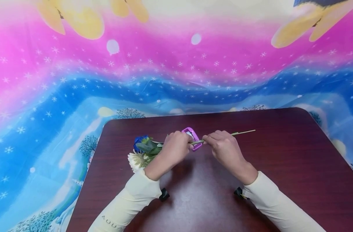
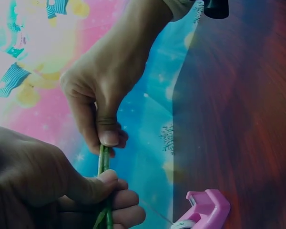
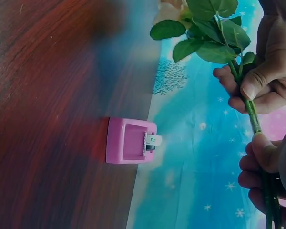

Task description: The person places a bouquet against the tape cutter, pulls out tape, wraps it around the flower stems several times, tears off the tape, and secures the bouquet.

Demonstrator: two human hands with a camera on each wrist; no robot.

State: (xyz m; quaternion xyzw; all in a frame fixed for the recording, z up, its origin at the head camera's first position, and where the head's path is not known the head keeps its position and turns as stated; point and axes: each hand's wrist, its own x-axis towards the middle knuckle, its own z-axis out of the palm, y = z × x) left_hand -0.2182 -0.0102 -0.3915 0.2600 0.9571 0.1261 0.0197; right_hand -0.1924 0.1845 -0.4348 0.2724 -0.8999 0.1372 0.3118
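Note:
Two artificial-looking flowers, a blue rose (image 1: pixel 139 140) and a white many-petalled bloom (image 1: pixel 135 161), lie to the left of my left hand (image 1: pixel 176 147). That hand pinches their green stems (image 3: pixel 253 117) between thumb and fingers, just below the leaves (image 3: pixel 213 51). A short way along the same stems, my right hand (image 1: pixel 226 145) grips them, thumb on top. Between the hands a shiny, pale strip shows on the stems. One thin stem end sticks out past the right hand. Behind the hands sits a pink tape dispenser (image 3: pixel 115 143) with a white roll in it.
The dark red-brown wooden table (image 1: pixel 281 154) has rounded far corners. Beyond its far and left edges hangs a pink and blue patterned cloth (image 1: pixel 176 64). Black wrist mounts (image 1: pixel 164 194) show at both sleeve cuffs.

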